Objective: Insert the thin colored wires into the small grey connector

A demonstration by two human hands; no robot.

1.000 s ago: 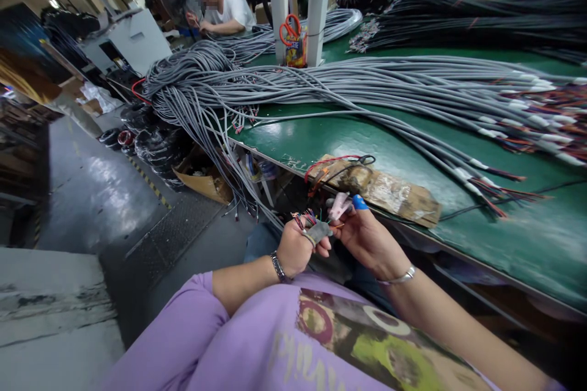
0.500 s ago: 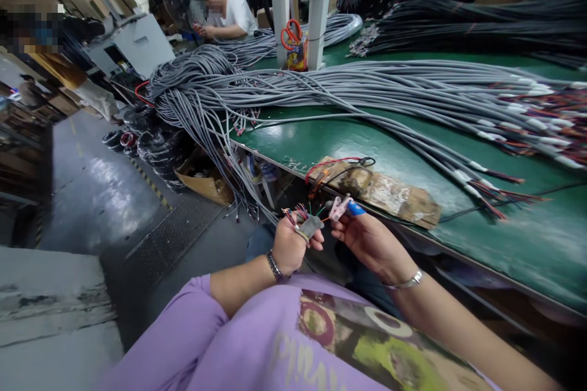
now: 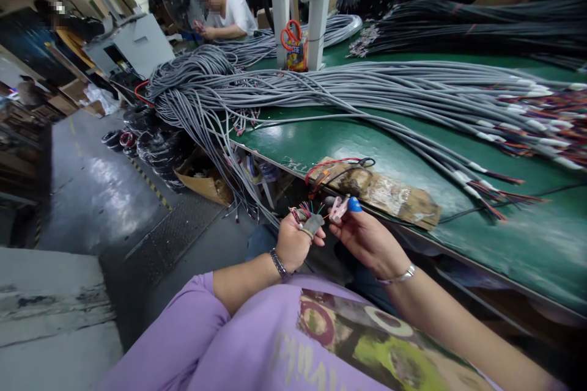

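Note:
My left hand (image 3: 293, 241) is closed around the end of a grey cable, whose thin coloured wires (image 3: 303, 210) fan out above the fist. A grey cover with a yellowish band (image 3: 312, 225) appears to wrap the left thumb. Just right of it, my right hand (image 3: 364, 233) is closed in a pinch at the wire tips, where a thin orange wire seems to run between the hands. Blue tape (image 3: 354, 204) covers the right thumb tip, and a pale pink wrap (image 3: 338, 210) shows at the fingers. The exact grip there is too small to make out.
Grey cables (image 3: 348, 82) lie across the green table (image 3: 518, 238) and hang off its left edge. A taped cardboard piece (image 3: 389, 192) lies at the near edge. Orange scissors (image 3: 291, 35) stand by a white post (image 3: 317, 30). A person (image 3: 229, 12) sits beyond.
Both hands have shifted slightly, and the right wrist has moved a little left. The right thumb has turned, and the wires in the left hand have spread differently. A background figure at left has moved.

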